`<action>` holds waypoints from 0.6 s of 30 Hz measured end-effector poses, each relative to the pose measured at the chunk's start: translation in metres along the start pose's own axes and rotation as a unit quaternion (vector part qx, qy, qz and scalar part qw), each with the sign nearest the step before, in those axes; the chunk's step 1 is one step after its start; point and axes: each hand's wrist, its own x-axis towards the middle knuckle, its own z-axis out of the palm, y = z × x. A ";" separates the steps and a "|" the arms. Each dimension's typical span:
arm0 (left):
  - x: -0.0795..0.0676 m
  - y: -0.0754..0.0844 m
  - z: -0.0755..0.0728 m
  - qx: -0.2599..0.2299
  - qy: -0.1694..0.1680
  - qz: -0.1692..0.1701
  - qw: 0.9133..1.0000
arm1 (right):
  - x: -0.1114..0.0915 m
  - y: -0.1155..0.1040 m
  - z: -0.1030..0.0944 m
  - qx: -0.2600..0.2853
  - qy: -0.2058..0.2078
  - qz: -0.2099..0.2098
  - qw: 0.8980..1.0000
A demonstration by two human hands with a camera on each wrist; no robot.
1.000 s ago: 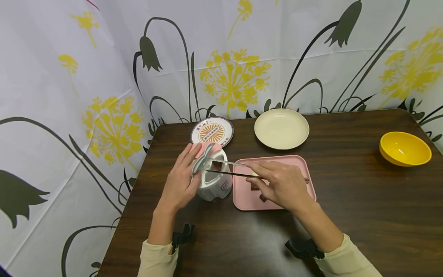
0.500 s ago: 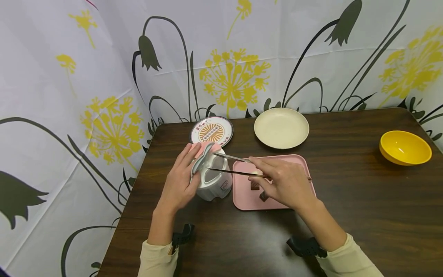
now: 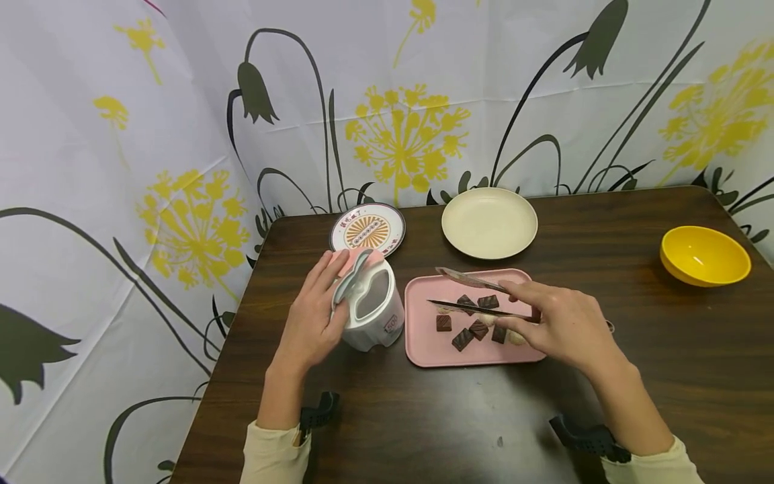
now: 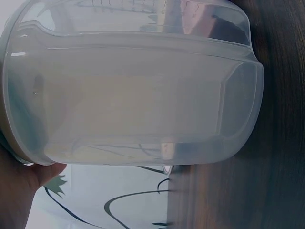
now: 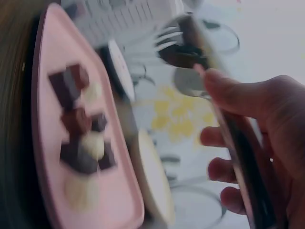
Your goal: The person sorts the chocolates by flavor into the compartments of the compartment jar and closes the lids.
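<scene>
My left hand (image 3: 311, 319) holds the raised grey and pink lid (image 3: 351, 286) of a white plastic canister (image 3: 379, 326), whose opening shows. In the left wrist view, the canister's translucent wall (image 4: 133, 95) fills most of the picture, with the thumb at the lid's edge. My right hand (image 3: 571, 329) grips metal serving tongs (image 3: 474, 280), spread apart with nothing between their tips. The tongs are over a pink tray (image 3: 432, 353) of dark chocolates (image 3: 462, 339) and pale round ones (image 3: 515, 337). One slotted, fork-like tip (image 5: 174, 45) shows in the right wrist view.
Behind the canister lies a patterned plate (image 3: 367, 230), and a cream plate (image 3: 490, 223) is behind the tray. A yellow bowl (image 3: 704, 255) stands at the far right of the dark wooden table (image 3: 653, 349). A flowered cloth (image 3: 423, 54) hangs at the back.
A brown chocolate between the tongs' tips at the canister's opening has left them and is out of sight. My right hand has drawn the tongs right, over the tray; my left hand stays.
</scene>
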 end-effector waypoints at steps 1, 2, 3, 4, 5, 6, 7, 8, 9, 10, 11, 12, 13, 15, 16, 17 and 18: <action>0.000 0.000 0.000 -0.001 0.002 0.001 1.000 | -0.005 0.005 -0.002 -0.003 -0.011 0.012 1.000; 0.001 0.000 0.001 -0.004 0.003 0.003 1.000 | -0.010 0.009 -0.003 -0.005 -0.021 0.022 1.000; 0.001 0.000 0.001 -0.006 0.004 0.004 1.000 | -0.015 0.014 -0.004 -0.007 -0.032 0.032 0.999; 0.001 0.000 0.001 -0.008 0.005 0.004 1.000 | -0.018 0.017 -0.004 -0.008 -0.043 0.038 0.998; 0.001 0.000 0.001 -0.007 0.005 0.004 1.000 | -0.022 0.020 -0.005 -0.011 -0.052 0.044 0.998; 0.001 0.000 0.001 -0.007 0.005 0.004 1.000 | -0.025 0.023 -0.005 -0.013 -0.060 0.047 0.997; 0.001 0.001 0.000 -0.007 0.003 0.005 1.000 | -0.027 0.025 -0.005 -0.014 -0.068 0.051 0.996; 0.001 0.001 0.000 -0.007 0.003 0.005 1.000 | -0.030 0.027 -0.005 -0.015 -0.075 0.052 0.996; 0.001 0.001 0.000 -0.007 0.002 0.004 1.000 | -0.032 0.028 -0.005 -0.013 -0.082 0.052 0.995; 0.001 0.001 0.000 -0.007 0.001 0.004 1.000 | -0.033 0.030 -0.005 -0.012 -0.086 0.052 0.995; 0.001 0.001 0.000 -0.006 0.001 0.003 1.000 | -0.034 0.031 -0.005 -0.012 -0.091 0.051 0.995; 0.001 0.001 -0.001 -0.007 0.002 0.003 1.000 | -0.035 0.032 -0.005 -0.009 -0.093 0.048 0.994; 0.001 0.001 -0.001 -0.008 0.002 0.003 1.000 | -0.035 0.032 -0.004 -0.007 -0.097 0.046 0.994; 0.001 0.001 0.000 -0.009 0.003 0.003 1.000 | -0.036 0.032 -0.003 -0.005 -0.105 0.040 0.994; 0.001 0.001 0.000 -0.008 0.003 0.003 1.000 | -0.035 0.032 -0.002 -0.006 -0.108 0.037 0.993; 0.001 0.000 0.000 -0.007 0.003 0.002 1.000 | -0.035 0.032 -0.002 -0.006 -0.111 0.035 0.993; 0.001 0.000 0.000 -0.007 0.003 0.001 1.000 | -0.035 0.032 -0.001 -0.007 -0.114 0.033 0.993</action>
